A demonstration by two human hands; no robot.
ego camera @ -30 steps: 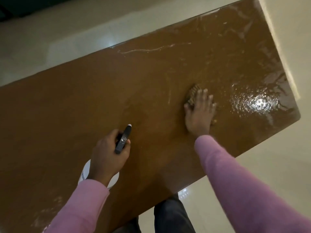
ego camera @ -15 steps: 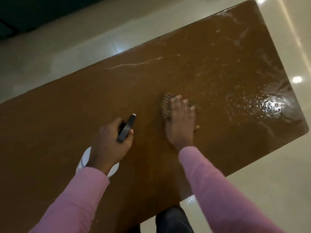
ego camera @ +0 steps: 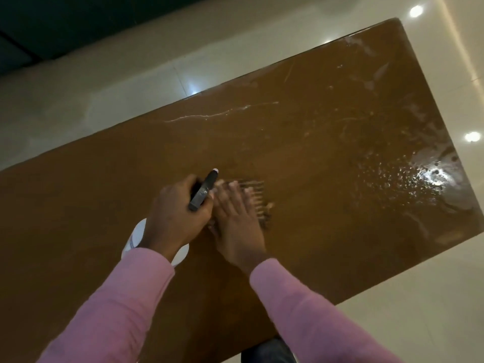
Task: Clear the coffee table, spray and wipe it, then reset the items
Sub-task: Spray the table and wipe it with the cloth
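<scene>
You are working at a brown coffee table (ego camera: 301, 158) standing on a pale tiled floor (ego camera: 117, 100); every position below is given relative to this surface.

Your left hand (ego camera: 175, 213) is closing its fingers (ego camera: 195, 183) fully around the neck of a spray bottle (ego camera: 203, 191). The dark spray head is pointing away from you, toward the far edge of the surface, and the white body of the bottle is showing below your wrist, over the near-middle of the surface. You cannot tell whether the bottle base is touching the surface.

Your right hand (ego camera: 235, 218) is lying flat, palm down, with its fingers (ego camera: 230, 191) extended and spread. It is pressing a brownish patterned cloth (ego camera: 259, 197) against the surface, near the middle and just beside the spray bottle. The cloth is showing only past the fingertips and along the right side of the hand; the rest is hidden under the palm. The hand is covering the cloth, not gripping it.

Toward the right end of the surface, a patch of liquid droplets (ego camera: 419, 179) is glinting under the light, well apart from the cloth. A thin pale streak (ego camera: 222, 113) is running along the surface near the far edge.

Both pink sleeves (ego camera: 117, 305) are reaching in from the near edge.
</scene>
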